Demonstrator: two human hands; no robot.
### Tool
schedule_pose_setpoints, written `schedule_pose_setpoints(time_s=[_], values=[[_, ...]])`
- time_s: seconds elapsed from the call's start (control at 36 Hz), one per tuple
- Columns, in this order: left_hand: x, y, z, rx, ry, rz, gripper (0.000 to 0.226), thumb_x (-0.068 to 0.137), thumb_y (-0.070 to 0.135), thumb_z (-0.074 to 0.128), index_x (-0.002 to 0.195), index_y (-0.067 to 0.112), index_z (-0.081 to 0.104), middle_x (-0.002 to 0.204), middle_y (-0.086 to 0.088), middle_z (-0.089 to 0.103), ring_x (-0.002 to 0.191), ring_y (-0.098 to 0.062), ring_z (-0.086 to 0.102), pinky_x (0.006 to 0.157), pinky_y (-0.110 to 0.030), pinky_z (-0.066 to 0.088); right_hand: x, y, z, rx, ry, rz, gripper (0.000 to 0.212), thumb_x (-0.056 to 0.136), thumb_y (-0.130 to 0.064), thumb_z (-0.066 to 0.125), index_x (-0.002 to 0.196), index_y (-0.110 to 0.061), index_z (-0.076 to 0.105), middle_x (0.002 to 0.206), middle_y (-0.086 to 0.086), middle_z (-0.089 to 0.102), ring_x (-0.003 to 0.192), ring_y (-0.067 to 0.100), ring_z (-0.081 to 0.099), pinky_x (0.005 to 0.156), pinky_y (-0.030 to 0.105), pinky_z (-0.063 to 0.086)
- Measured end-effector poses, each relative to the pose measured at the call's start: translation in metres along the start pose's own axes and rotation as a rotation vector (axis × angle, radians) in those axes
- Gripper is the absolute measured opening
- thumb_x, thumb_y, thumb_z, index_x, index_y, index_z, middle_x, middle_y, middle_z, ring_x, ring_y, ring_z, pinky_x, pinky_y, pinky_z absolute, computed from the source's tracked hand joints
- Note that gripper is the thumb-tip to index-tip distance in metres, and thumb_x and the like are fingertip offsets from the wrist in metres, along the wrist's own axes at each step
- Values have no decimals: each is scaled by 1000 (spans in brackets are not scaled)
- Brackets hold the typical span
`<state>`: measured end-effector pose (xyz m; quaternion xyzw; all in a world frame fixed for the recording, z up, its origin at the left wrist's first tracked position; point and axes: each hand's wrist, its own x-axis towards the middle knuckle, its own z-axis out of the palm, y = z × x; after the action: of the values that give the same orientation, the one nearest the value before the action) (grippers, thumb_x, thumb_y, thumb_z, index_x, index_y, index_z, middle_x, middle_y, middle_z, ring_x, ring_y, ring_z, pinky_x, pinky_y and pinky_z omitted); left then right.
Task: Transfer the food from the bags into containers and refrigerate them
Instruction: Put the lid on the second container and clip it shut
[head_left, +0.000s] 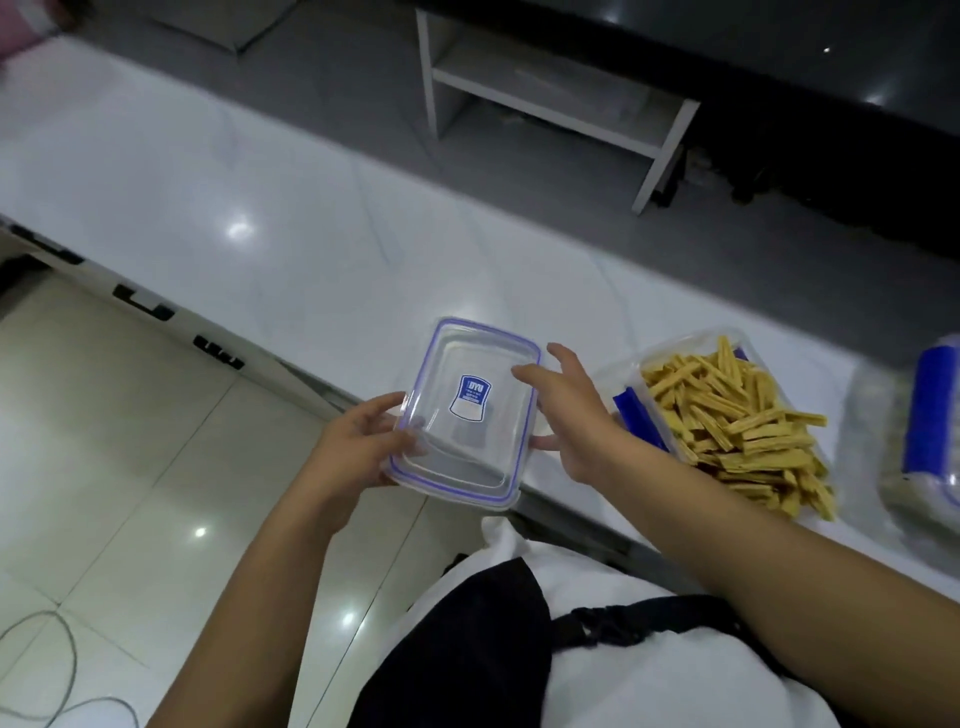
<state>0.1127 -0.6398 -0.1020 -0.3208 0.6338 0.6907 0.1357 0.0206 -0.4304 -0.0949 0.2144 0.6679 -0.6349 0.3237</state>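
Both hands (358, 441) around clear lid (462, 415)

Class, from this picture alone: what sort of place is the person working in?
Probably a home kitchen: a glossy white counter, a container of yellow food sticks, a clear lid held in both hands, tiled floor.

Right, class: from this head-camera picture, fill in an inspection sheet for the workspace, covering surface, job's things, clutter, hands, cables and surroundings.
Surface: glossy white counter, mostly bare.
Job's things: clear rectangular plastic lid with blue seal, held over the counter's edge; open clear container heaped with yellow-brown food sticks; blue-and-clear package at right, contents unclear.
Clutter: nothing seen.
Hands: left hand grips the lid's near corner; right hand holds its right edge.
Cables: grey cable on the tiled floor.
Surroundings: white shelf unit beyond the counter.
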Motion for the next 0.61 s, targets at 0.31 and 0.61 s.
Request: schedule_pose_setpoints(time_s=[0.31,0.61], values=[[-40,51,40,-227,-333,270,75,71,17,88,137,36,58,125,-10,71,111,-34,70,72,-42,62,-33,-46,-16,-16,-148,-196,104,66,-63,81,147,-59,17,160,-6,30,138,27,34,109,60,36],[-59,90,146,-7,-648,482,63,86,22,77,135,53,52,139,13,61,128,-18,60,89,-39,59,-81,-107,-85,-272,67,-584,118,57,-66,81,149,-57,8,161,-9,17,142,30,34,107,60,41]])
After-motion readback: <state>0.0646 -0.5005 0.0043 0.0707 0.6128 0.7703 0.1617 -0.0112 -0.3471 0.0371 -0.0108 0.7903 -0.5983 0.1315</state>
